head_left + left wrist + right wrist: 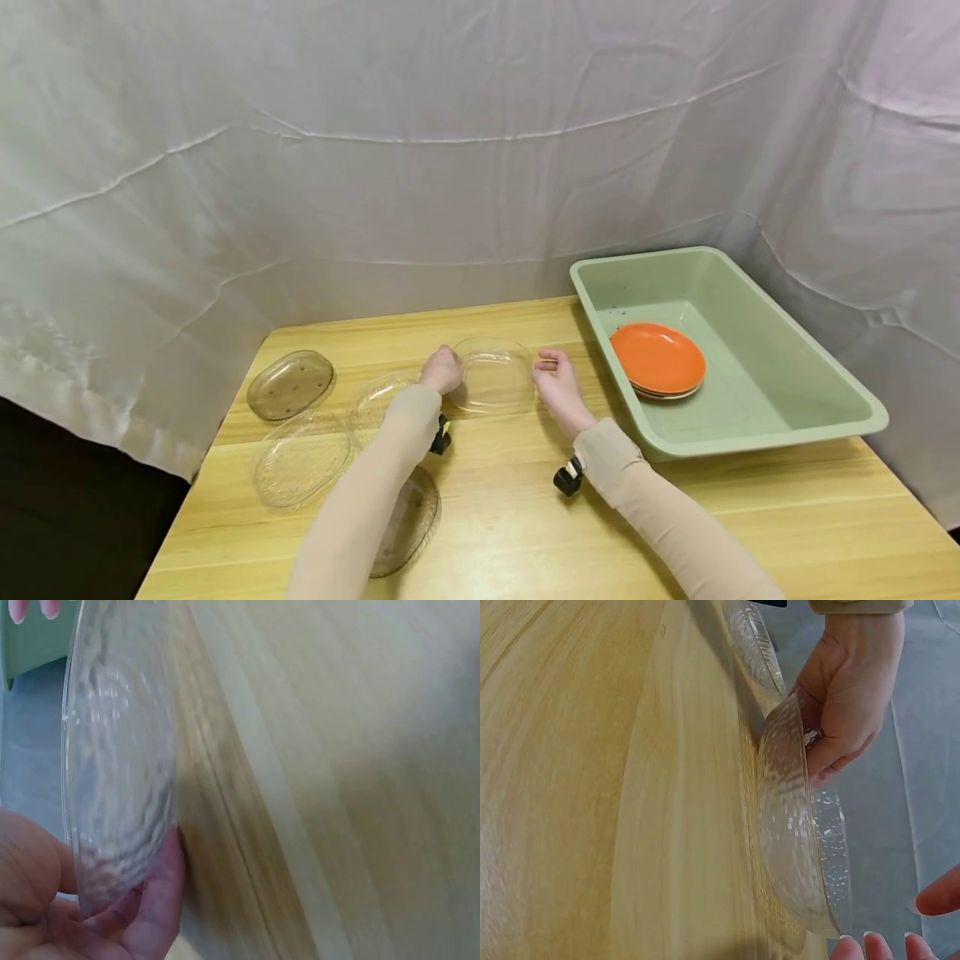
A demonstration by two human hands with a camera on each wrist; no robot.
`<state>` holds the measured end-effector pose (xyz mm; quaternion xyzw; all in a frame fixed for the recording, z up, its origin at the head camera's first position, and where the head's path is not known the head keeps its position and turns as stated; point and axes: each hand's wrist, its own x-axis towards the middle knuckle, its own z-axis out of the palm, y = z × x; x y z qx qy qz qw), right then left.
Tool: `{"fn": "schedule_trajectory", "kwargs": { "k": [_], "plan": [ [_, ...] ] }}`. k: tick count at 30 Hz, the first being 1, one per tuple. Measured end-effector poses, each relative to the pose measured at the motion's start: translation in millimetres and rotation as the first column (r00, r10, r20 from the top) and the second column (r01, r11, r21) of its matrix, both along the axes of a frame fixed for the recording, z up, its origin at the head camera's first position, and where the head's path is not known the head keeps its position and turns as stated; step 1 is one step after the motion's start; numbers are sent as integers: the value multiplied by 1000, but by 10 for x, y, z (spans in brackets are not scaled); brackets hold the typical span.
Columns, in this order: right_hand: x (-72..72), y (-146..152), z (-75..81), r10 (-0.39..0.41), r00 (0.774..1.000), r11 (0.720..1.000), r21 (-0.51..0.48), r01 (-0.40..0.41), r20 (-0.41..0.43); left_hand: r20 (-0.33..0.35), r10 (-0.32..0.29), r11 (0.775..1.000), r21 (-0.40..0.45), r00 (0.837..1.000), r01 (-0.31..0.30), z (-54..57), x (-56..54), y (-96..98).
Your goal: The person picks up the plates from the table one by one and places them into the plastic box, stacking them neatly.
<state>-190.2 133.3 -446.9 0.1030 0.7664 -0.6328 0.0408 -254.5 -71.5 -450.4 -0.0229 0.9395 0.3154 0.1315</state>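
Note:
A clear oval plate (pixel 495 385) with a rippled surface is at mid-table, tilted slightly. My left hand (pixel 441 372) pinches its left edge, thumb above and fingers (pixel 156 907) underneath, as the left wrist view shows. On the plate's other side is my right hand (pixel 558 390), thumb and fingers spread apart. In the right wrist view its fingertips (pixel 877 945) come close to the rim; whether they touch I cannot tell. Beside my left wrist lies another clear plate (pixel 371 408), partly hidden by the sleeve.
At right stands a green basin (pixel 787 417), holding an orange plate (pixel 658 358) stacked on others. A brownish see-through plate (pixel 288 385) and a clear plate (pixel 300 462) lie at left. Another brownish plate (pixel 408 525) is partly under my left forearm. Grey curtains (pixel 450 200) hang behind.

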Motion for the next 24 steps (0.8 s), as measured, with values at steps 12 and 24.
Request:
{"fn": "schedule_trajectory", "kwargs": {
  "k": [12,24],
  "plan": [
    [8,2,-7,-13,1000,1000,19,13,-13,155,72,889,437,985,-133,-23,78,-26],
    [19,-2,59,-19,1000,999,-47,19,-9,128,60,827,549,990,-122,92,147,-168]
  ]
}}
